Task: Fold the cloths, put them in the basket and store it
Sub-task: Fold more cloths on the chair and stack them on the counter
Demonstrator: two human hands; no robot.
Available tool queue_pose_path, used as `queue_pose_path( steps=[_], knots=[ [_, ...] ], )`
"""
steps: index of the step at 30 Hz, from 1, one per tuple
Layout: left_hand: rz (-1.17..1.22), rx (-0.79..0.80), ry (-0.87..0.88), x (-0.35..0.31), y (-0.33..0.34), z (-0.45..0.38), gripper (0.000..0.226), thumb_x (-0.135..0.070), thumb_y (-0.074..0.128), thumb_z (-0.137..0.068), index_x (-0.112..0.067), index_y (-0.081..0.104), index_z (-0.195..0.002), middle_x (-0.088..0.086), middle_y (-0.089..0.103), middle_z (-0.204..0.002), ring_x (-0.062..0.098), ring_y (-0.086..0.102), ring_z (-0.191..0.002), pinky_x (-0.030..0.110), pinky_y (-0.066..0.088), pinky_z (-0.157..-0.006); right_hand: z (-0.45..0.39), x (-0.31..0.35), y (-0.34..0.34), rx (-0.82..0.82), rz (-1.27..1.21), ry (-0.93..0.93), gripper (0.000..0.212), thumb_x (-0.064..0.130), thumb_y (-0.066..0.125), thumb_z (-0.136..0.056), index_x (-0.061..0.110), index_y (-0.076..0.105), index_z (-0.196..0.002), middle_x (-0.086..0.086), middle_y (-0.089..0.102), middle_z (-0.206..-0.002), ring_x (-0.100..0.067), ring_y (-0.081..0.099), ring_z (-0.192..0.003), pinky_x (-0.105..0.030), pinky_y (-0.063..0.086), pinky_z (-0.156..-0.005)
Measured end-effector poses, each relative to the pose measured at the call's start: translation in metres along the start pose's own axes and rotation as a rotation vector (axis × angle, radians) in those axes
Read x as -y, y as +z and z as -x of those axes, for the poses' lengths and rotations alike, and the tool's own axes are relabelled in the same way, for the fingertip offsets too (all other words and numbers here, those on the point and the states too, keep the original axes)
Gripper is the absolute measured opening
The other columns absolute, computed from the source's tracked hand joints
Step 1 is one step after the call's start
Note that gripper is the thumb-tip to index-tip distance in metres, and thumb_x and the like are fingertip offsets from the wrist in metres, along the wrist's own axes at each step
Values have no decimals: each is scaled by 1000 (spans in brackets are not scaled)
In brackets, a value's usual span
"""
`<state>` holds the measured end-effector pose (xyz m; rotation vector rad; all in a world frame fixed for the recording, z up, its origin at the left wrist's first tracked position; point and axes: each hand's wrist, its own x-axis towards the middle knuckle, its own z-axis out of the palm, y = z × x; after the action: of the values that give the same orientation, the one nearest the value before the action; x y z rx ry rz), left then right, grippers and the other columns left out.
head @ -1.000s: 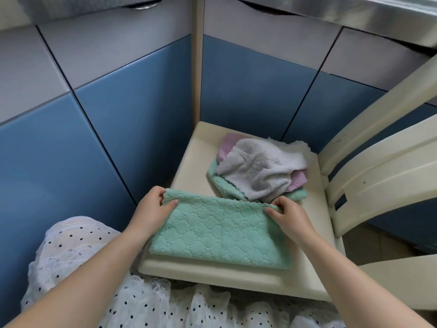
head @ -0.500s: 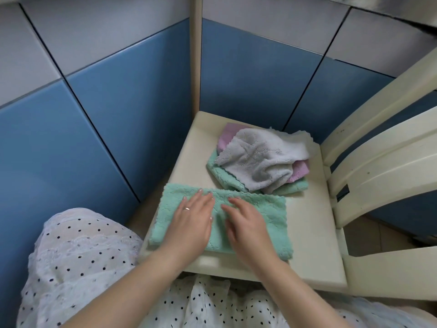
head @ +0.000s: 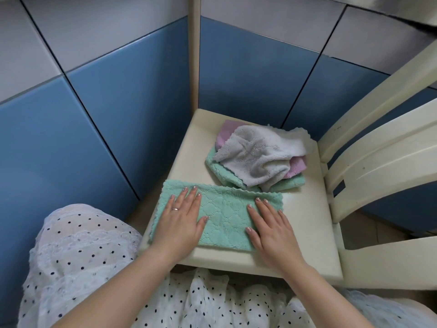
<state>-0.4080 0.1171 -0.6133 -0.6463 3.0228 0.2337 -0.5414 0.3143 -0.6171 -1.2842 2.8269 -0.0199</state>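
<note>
- On the chair seat [head: 307, 223], a folded green cloth [head: 224, 214] lies flat.
- Left hand [head: 181, 223] and right hand [head: 272, 229] press it, fingers straight, gripping nothing.
- Behind it, a cloth pile [head: 257, 157].

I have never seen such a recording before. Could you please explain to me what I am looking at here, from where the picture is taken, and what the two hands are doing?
There is no machine here. A person wears a camera on the head, so the picture looks down at that person's own arms. The left hand and the right hand both lie flat, with straight fingers, on a folded green cloth; they press it and grip nothing. The cloth lies on the cream seat of a chair. Behind it is a loose pile of unfolded cloths: grey on top, pink and green under it. Blue and grey panels stand behind. No basket is in view.
</note>
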Motion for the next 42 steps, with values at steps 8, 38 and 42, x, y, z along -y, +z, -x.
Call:
queue_pose_path(
  steps=[8, 38, 42],
  knots=[
    [59, -75, 386, -17, -11, 45, 42, -27, 41, -86, -19, 62, -122, -4, 61, -127, 17, 58, -114, 39, 30, -101, -21, 22, -14, -162, -140, -328, 43, 26, 43, -80, 20, 64, -117, -5, 61, -124, -27, 58, -114, -40, 49, -92],
    [199, -82, 527, 57, 11, 62, 58, -11, 55, -86, -20, 40, -141, -3, 39, -148, 13, 26, -141, 33, 17, -116, 11, 0, -12, 91, 83, -786, 78, 57, 49, -79, 31, 23, -148, -5, 26, -154, -22, 23, -143, -49, 13, -114],
    [430, -133, 446, 58, 2, 63, 41, -22, 55, -89, -25, 53, -130, -16, 50, -136, 2, 38, -131, 15, 18, -113, 19, 15, -5, -156, -291, -704, 31, 33, 46, -93, 31, 56, -122, 6, 53, -136, -15, 39, -134, -45, 18, -115]
  ],
)
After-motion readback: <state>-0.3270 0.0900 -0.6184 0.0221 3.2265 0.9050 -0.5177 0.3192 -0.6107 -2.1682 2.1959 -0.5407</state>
